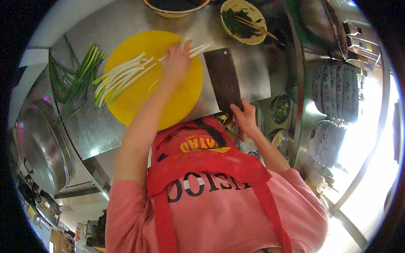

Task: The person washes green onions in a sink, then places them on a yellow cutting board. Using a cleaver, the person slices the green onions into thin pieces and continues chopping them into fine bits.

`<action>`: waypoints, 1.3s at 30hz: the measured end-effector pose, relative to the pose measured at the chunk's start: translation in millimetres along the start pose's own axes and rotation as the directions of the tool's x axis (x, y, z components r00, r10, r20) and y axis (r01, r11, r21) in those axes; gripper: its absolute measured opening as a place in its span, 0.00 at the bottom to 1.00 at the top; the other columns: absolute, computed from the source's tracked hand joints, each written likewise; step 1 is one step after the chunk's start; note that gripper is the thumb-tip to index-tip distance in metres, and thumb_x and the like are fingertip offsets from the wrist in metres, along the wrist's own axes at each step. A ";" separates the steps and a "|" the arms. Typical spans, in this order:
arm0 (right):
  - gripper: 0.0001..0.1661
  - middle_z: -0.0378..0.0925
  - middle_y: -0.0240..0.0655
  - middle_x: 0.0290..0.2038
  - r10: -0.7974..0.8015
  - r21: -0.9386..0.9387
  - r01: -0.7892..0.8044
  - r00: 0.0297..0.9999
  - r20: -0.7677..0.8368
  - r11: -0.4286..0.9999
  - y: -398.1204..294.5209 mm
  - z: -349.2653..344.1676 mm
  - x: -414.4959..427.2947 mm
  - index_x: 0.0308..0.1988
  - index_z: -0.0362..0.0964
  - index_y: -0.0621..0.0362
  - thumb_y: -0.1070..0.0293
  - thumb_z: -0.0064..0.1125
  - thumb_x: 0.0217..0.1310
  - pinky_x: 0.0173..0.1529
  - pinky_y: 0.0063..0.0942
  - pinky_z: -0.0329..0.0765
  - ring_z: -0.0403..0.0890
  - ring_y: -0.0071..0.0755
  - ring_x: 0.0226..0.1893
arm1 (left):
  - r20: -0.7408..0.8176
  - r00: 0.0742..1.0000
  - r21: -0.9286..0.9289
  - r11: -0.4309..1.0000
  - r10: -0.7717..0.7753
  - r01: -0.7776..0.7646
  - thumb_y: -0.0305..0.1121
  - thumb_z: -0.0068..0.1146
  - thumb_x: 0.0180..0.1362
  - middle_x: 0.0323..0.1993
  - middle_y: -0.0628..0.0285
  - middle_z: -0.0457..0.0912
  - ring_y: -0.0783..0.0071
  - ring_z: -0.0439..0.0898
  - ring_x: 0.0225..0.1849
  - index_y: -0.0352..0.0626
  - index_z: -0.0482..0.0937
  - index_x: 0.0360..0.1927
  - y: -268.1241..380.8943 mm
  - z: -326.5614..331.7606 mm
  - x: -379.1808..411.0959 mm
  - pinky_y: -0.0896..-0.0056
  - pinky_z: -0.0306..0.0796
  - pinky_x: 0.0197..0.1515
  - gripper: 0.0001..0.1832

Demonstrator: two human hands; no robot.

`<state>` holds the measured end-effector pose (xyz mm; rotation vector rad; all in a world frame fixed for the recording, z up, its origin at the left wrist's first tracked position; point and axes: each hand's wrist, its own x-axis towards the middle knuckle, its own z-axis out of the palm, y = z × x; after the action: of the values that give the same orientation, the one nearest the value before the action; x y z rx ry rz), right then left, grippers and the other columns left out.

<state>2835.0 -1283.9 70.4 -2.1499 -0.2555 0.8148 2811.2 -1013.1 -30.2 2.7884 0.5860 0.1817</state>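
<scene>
My left hand (178, 61) is over the upper right of a round yellow cutting board (180, 104), its fingers on a few white scallion stalks (201, 50) that stick out past the board's edge; blur hides whether it grips them. Cut white scallion stems (126, 76) lie in a bundle on the board's left half. Green scallion tops (85, 69) rest on the steel table, left of the board. In my right hand (245, 115) is a cleaver, its wide dark blade (224, 79) lying over the table to the right of the board.
A bowl of chopped greens (239, 25) with chopsticks across it stands at the upper right, beside a large basin (177, 13). Small bowls (280, 109), stacked patterned bowls (337, 91) and stacked plates (327, 144) are on the right. A big metal pan (44, 148) is at left.
</scene>
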 end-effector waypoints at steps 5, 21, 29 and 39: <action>0.13 0.69 0.31 0.16 -0.137 0.027 0.137 0.991 -0.002 0.990 4.1 -5.8 15.3 0.27 0.62 0.62 0.70 0.58 0.59 0.17 0.23 0.66 0.68 0.17 0.14 | -0.056 0.961 -0.066 0.960 0.270 -0.273 0.29 0.42 0.56 0.57 0.52 0.69 0.56 0.67 0.58 0.49 0.66 0.60 3.6 26.2 -71.8 0.55 0.61 0.59 0.25; 0.12 0.67 0.46 0.18 -0.310 -0.230 0.440 0.842 0.442 0.868 -39.0 37.4 46.7 0.28 0.61 0.63 0.73 0.58 0.56 0.22 0.34 0.65 0.67 0.39 0.16 | -0.244 0.968 0.065 0.995 -0.052 0.070 0.26 0.52 0.47 0.53 0.64 0.72 0.56 0.69 0.56 0.54 0.75 0.51 -96.8 -47.1 -168.9 0.52 0.61 0.59 0.24; 0.11 0.68 0.51 0.19 -0.511 -0.255 0.751 0.617 0.598 0.609 -70.4 63.3 61.0 0.29 0.62 0.62 0.71 0.57 0.55 0.25 0.46 0.67 0.71 0.61 0.22 | -0.388 0.898 -0.099 0.978 -0.208 0.184 0.26 0.53 0.45 0.46 0.61 0.74 0.56 0.71 0.49 0.47 0.78 0.45 -92.5 -18.9 -195.7 0.60 0.68 0.52 0.19; 0.08 0.72 0.50 0.24 -0.446 -0.327 0.858 0.492 0.748 0.396 -100.2 86.9 64.4 0.32 0.63 0.61 0.69 0.53 0.55 0.29 0.51 0.70 0.74 0.61 0.25 | -0.409 0.885 -0.110 0.975 -0.223 0.195 0.25 0.51 0.45 0.44 0.59 0.75 0.55 0.71 0.48 0.45 0.80 0.41 -96.8 -15.3 -203.4 0.61 0.70 0.51 0.17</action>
<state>2838.7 -1136.6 74.8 -1.9884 -1.9452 0.8586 2587.2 -1008.0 -57.8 2.6031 0.9566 0.7527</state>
